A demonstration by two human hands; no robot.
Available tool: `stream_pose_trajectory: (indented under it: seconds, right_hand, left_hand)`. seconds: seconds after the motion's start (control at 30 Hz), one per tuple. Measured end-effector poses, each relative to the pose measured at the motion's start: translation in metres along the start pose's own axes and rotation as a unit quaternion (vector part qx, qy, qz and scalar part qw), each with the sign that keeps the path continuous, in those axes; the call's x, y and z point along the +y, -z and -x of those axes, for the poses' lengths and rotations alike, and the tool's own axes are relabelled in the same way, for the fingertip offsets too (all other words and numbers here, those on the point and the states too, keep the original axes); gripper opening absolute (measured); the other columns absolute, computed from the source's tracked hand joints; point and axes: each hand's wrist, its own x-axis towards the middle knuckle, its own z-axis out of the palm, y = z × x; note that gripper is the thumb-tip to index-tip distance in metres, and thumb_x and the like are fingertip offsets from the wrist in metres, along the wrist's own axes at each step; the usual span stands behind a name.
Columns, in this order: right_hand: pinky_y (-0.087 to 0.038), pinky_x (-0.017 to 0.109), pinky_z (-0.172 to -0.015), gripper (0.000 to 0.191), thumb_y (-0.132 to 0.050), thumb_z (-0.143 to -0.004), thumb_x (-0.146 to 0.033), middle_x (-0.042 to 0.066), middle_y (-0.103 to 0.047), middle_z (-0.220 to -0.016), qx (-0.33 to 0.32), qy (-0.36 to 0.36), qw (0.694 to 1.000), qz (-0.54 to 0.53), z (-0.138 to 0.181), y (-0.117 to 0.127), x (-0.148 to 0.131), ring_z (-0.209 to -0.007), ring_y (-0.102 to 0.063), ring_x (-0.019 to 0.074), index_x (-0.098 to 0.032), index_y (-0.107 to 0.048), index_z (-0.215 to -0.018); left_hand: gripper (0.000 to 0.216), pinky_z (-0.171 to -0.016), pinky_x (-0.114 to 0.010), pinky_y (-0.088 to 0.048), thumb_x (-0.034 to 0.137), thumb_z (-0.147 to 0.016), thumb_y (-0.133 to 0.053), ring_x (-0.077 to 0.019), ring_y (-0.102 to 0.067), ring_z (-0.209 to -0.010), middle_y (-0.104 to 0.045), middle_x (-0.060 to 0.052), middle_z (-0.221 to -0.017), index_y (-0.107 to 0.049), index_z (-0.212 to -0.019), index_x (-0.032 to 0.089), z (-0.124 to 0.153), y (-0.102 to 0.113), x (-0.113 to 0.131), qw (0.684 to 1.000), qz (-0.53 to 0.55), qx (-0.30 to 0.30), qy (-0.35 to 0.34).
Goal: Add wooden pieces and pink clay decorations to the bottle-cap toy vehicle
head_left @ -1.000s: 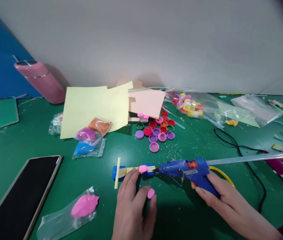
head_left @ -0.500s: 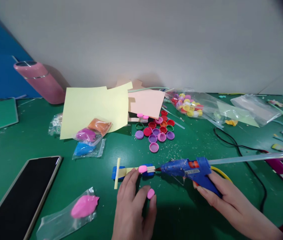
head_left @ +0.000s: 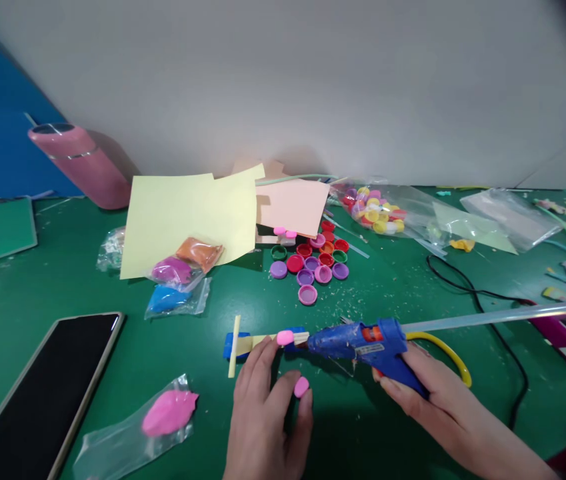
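My right hand (head_left: 437, 393) is wrapped round the handle of a blue hot glue gun (head_left: 357, 343), a clear glue stick (head_left: 487, 315) jutting from its back. The nozzle meets the pale sticks at the right end of a small craft piece (head_left: 255, 343), made of a yellow strip with blue parts, a pale crossbar and a pink clay piece (head_left: 285, 338) on top. With thumb and forefinger my left hand (head_left: 267, 413) pinches a second, flattened pink clay piece (head_left: 301, 387). Its other fingers rest against the near edge of the strip.
Several bottle caps (head_left: 307, 295) lie beyond the craft piece. Bagged clay (head_left: 170, 298) and yellow paper (head_left: 187, 213) are at back left, a phone (head_left: 43, 393) and a pink clay bag (head_left: 170, 413) nearer. A black cord (head_left: 483, 313) runs at right. A pink bottle (head_left: 83, 163) leans on the wall.
My right hand has moved the glue gun left, so its nozzle now reaches in among the pale sticks. My left hand has stayed in place with the pink clay piece.
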Motion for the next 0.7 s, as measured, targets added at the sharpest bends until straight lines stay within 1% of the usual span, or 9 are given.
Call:
stream_pose_trajectory:
  seconds: [0.1,0.27,0.47,0.7]
  right_hand:
    - [-0.051,0.029,-0.067,0.026,-0.037,-0.087,-0.04,0.005,-0.061,-0.088,0.001,-0.001,1.0,0.003,-0.002,-0.0006,-0.0007,-0.077,-0.059,0.0188,-0.023,-0.051,-0.099]
    - [-0.05,0.027,-0.061,0.025,-0.036,-0.087,-0.04,0.003,-0.061,-0.08,0.012,-0.002,1.0,0.002,-0.0026,-0.0006,0.0002,-0.068,-0.058,0.017,-0.022,-0.052,-0.093]
    - [-0.05,0.027,-0.061,0.025,-0.038,-0.087,-0.039,0.004,-0.062,-0.08,0.034,0.01,0.999,0.003,-0.0018,-0.0006,-0.0014,-0.068,-0.059,0.0174,-0.02,-0.054,-0.091]
    - [-0.05,0.026,-0.061,0.024,-0.038,-0.087,-0.039,0.004,-0.063,-0.081,0.018,0.012,1.0,0.003,0.0009,0.0002,0.0038,-0.069,-0.059,0.0174,-0.021,-0.054,-0.092]
  left_hand:
    - [0.017,-0.087,-0.051,-0.043,0.011,-0.073,-0.055,-0.0325,-0.037,-0.118,-0.039,-0.017,-0.124,-0.059,-0.088,0.018,-0.0005,-0.0001,0.0004,1.0,-0.002,-0.001,0.004]
    - [0.016,-0.087,-0.051,-0.043,0.012,-0.073,-0.055,-0.0326,-0.039,-0.117,-0.041,-0.017,-0.123,-0.059,-0.087,0.018,0.0013,0.0001,-0.0008,1.0,-0.002,0.002,0.005]
    - [0.016,-0.087,-0.05,-0.044,0.012,-0.073,-0.055,-0.0321,-0.04,-0.116,-0.042,-0.016,-0.122,-0.059,-0.086,0.018,0.0018,0.002,-0.0007,1.0,-0.003,0.003,0.005]
    - [0.016,-0.087,-0.05,-0.043,0.011,-0.072,-0.055,-0.0322,-0.038,-0.117,-0.041,-0.016,-0.123,-0.059,-0.087,0.018,0.0007,0.0024,-0.0004,1.0,-0.001,0.003,0.003]
